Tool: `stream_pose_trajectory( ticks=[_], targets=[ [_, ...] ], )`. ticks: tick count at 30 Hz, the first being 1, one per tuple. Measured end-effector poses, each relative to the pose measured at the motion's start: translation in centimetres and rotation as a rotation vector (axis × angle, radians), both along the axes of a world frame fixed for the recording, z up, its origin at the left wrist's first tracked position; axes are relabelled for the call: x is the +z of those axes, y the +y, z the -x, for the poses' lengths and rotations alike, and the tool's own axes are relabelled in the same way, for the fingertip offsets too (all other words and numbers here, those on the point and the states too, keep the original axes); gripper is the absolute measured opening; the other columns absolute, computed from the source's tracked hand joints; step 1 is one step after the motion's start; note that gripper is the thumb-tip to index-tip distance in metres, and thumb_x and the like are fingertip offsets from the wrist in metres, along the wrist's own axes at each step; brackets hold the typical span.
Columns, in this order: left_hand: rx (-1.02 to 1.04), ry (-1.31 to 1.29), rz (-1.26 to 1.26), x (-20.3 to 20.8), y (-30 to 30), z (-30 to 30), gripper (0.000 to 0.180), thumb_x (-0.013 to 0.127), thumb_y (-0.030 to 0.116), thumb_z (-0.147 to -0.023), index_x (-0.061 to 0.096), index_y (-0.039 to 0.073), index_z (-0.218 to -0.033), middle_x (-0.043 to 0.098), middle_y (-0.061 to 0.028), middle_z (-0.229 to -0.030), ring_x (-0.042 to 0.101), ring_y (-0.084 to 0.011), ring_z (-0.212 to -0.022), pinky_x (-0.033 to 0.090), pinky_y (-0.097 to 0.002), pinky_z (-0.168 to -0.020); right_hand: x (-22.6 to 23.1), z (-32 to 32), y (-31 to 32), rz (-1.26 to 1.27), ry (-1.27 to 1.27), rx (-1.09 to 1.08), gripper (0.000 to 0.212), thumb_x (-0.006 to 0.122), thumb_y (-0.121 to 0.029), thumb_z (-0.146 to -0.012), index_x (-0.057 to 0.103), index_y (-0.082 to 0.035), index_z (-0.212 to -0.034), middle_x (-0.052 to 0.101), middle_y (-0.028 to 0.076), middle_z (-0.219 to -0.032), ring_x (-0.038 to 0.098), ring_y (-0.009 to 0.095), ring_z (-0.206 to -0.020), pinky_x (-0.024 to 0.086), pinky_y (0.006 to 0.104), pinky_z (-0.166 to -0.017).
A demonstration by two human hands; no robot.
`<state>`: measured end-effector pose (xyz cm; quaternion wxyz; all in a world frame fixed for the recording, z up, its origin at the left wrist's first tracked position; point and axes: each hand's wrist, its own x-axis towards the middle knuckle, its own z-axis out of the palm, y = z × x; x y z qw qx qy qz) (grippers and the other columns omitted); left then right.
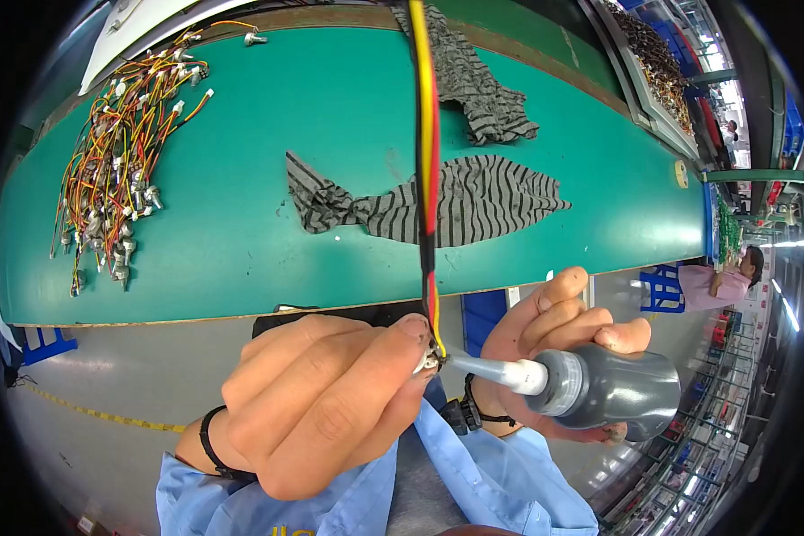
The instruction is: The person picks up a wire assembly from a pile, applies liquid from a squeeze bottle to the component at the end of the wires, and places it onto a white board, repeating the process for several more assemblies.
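Pinched between the thumb and fingers of my left hand (pixel 317 393) is a small metal wired component (pixel 430 360). From it a bundle of red, yellow and black wires (pixel 430 170) runs up across the middle of the view. My right hand (pixel 545 326) is wrapped round a squeeze bottle (pixel 634 393) with dark contents, tipped on its side. Its tapered nozzle (pixel 500 371) points left, and the tip is at the component where the wires join. Whether any liquid is coming out is too small to tell.
A heap of similar wired components (pixel 116 188) covers the left of the green table (pixel 241 250). Two striped grey cloths (pixel 482 201) lie at the centre and back. A tape roll (pixel 682 174) sits at the right edge. Beyond it, a person in pink (pixel 719 284) is near a blue stool (pixel 663 290).
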<state>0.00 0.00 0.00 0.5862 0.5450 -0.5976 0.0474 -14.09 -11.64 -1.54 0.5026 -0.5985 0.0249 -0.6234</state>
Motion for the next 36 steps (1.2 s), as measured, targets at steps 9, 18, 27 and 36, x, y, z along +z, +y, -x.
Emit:
stream_pose_trajectory(
  ticks=[9,18,27,36],
  targets=[
    [-0.057,0.110,-0.028,-0.2,0.1,0.0,0.034,0.071,-0.009,-0.067,0.062,-0.012,-0.099,0.064,-0.0150,-0.070,0.060,-0.0209,-0.053,0.049,-0.0288,-0.046,-0.1,0.1,0.1,-0.015,-0.029,-0.009,0.067,0.057,-0.065,-0.080,0.045,-0.002,-0.101,0.039,0.002,-0.053,0.030,0.013,-0.041,0.028,0.0329,-0.070],
    [-0.191,0.418,-0.118,-0.4,0.4,0.2,0.031,0.069,-0.008,-0.070,0.062,-0.011,-0.101,0.066,-0.0149,-0.073,0.060,-0.0177,-0.054,0.046,-0.0246,-0.047,-0.2,0.1,0.2,-0.040,-0.020,-0.006,0.066,0.059,-0.063,-0.080,0.046,-0.002,-0.101,0.040,0.003,-0.052,0.032,0.013,-0.041,0.028,0.0327,-0.069],
    [-0.305,0.732,-0.236,-0.4,0.9,0.7,0.031,0.067,-0.009,-0.073,0.061,-0.012,-0.103,0.069,-0.0187,-0.085,0.065,-0.0177,-0.065,0.049,-0.0256,-0.057,-0.2,0.0,0.1,-0.036,-0.025,0.011,0.066,0.059,-0.063,-0.079,0.044,-0.003,-0.099,0.041,0.003,-0.053,0.034,0.013,-0.042,0.027,0.0329,-0.069],
    [-0.440,1.082,-0.290,0.2,1.3,0.9,0.028,0.063,-0.009,-0.080,0.058,-0.015,-0.107,0.068,-0.0198,-0.087,0.068,-0.0207,-0.071,0.052,-0.0284,-0.064,-0.2,0.6,0.7,-0.139,-0.043,0.054,0.065,0.066,-0.058,-0.077,0.042,-0.002,-0.100,0.041,0.004,-0.056,0.036,0.014,-0.045,0.031,0.0376,-0.093]
  ],
)
